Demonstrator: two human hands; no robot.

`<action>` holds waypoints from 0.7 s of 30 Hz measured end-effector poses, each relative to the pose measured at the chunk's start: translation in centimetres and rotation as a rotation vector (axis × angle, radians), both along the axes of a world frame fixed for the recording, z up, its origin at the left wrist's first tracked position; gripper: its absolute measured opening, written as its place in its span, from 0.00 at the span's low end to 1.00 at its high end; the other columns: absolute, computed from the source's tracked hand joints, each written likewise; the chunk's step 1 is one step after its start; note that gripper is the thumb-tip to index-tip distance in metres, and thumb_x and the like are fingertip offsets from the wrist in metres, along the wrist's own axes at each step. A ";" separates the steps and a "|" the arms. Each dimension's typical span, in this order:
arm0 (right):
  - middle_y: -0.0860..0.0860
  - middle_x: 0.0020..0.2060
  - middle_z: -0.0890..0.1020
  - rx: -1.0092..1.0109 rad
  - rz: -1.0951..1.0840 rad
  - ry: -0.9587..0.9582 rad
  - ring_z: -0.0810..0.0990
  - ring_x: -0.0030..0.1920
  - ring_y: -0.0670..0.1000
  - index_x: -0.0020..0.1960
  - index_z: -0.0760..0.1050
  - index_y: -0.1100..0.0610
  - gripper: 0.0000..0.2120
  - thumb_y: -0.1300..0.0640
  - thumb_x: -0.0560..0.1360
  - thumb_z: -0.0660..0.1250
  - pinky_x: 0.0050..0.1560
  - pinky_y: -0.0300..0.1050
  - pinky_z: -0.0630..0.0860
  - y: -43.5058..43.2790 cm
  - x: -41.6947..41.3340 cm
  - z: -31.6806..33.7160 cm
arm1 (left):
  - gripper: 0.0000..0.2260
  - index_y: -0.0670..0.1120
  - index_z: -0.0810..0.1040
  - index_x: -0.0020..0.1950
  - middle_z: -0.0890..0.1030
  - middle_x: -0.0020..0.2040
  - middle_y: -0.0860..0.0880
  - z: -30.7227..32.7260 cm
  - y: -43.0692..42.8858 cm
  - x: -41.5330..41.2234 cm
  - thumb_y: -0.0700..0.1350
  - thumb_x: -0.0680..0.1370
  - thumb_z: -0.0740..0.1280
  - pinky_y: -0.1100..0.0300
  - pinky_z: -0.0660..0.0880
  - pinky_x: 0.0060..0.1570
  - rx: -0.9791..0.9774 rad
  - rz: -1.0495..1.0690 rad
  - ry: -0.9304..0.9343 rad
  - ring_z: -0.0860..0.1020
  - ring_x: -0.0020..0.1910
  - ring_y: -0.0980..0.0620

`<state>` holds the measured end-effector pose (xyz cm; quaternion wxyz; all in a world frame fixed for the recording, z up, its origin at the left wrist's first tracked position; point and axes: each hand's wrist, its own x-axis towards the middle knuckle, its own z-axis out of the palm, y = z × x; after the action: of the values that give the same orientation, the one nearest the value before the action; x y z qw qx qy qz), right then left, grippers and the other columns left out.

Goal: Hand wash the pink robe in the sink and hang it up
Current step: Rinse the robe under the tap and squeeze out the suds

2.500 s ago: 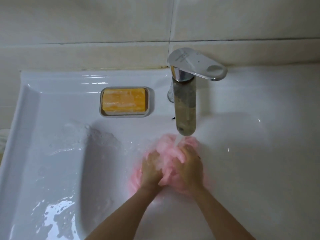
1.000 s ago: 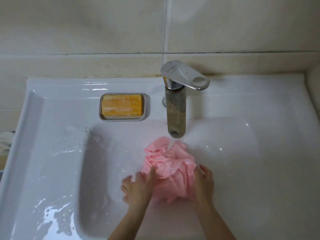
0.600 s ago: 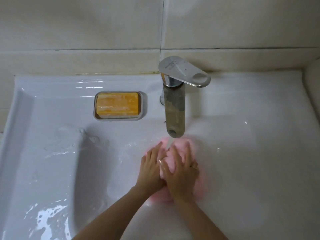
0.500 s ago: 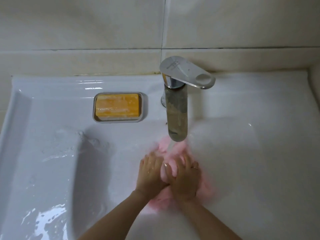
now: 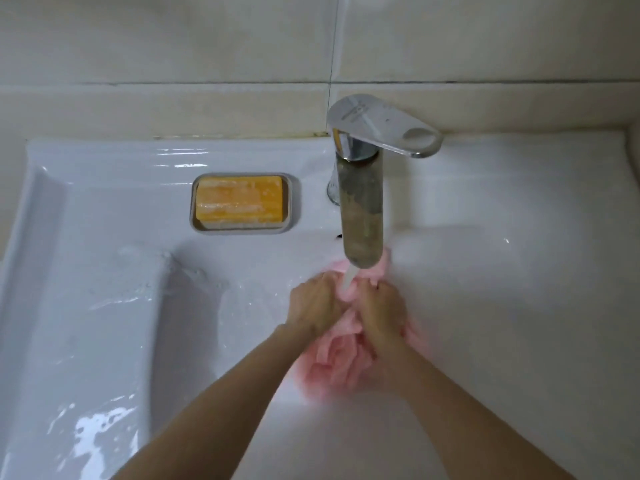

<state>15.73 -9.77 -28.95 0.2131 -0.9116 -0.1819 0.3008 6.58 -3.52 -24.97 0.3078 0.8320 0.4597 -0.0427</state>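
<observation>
The pink robe (image 5: 334, 363) is a wet bunched wad in the white sink basin (image 5: 485, 306), directly below the faucet spout. My left hand (image 5: 317, 303) and my right hand (image 5: 382, 311) sit side by side on top of it, fingers curled into the cloth, gripping it. A thin stream of water (image 5: 348, 284) falls from the spout between my two hands onto the cloth. Part of the robe is hidden under my hands and wrists.
A chrome faucet (image 5: 363, 199) with a flat lever handle stands at the back of the sink. An orange soap bar (image 5: 239, 199) lies in a grey dish (image 5: 292, 202) to its left. The left ledge (image 5: 86, 341) is wet with foam. Tiled wall behind.
One second ago my hands lay at the sides of the robe. They have come together on top of it under the spout, and their fingers have curled into the cloth.
</observation>
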 end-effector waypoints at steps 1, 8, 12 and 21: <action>0.54 0.44 0.82 0.170 -0.116 0.128 0.80 0.48 0.57 0.47 0.79 0.53 0.08 0.52 0.76 0.62 0.43 0.44 0.74 -0.4 0.5 1.4 | 0.25 0.47 0.65 0.65 0.76 0.49 0.52 1.1 0.2 -0.3 0.56 0.74 0.68 0.55 0.71 0.47 -0.084 -0.004 -0.063 0.77 0.51 0.44; 0.48 0.39 0.82 0.646 -0.075 0.404 0.78 0.39 0.48 0.59 0.70 0.39 0.22 0.53 0.69 0.74 0.37 0.37 0.75 -7.0 0.9 7.4 | 0.34 0.56 0.64 0.71 0.75 0.60 0.52 3.3 -1.2 -5.6 0.64 0.68 0.67 0.51 0.74 0.59 -0.594 0.218 -0.430 0.75 0.59 0.51; 0.55 0.66 0.70 0.234 0.480 -0.290 0.70 0.63 0.57 0.67 0.71 0.45 0.31 0.29 0.72 0.53 0.61 0.53 0.71 -7.3 -0.8 4.7 | 0.17 0.53 0.77 0.55 0.72 0.58 0.45 0.3 -6.1 -5.2 0.58 0.73 0.57 0.50 0.72 0.44 0.148 0.012 -0.088 0.75 0.52 0.41; 0.54 0.63 0.77 0.226 0.656 -0.362 0.78 0.58 0.57 0.55 0.80 0.51 0.25 0.39 0.79 0.49 0.57 0.54 0.73 -6.0 -2.5 -2.1 | 0.15 0.50 0.73 0.58 0.76 0.62 0.38 -5.4 -7.9 -4.6 0.50 0.72 0.61 0.48 0.73 0.40 0.316 0.071 -0.112 0.75 0.58 0.38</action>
<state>13.20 -15.78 -31.04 0.1691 -0.8141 -0.5303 0.1655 1.95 -11.43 -30.33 0.1997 0.8544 0.4717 0.0875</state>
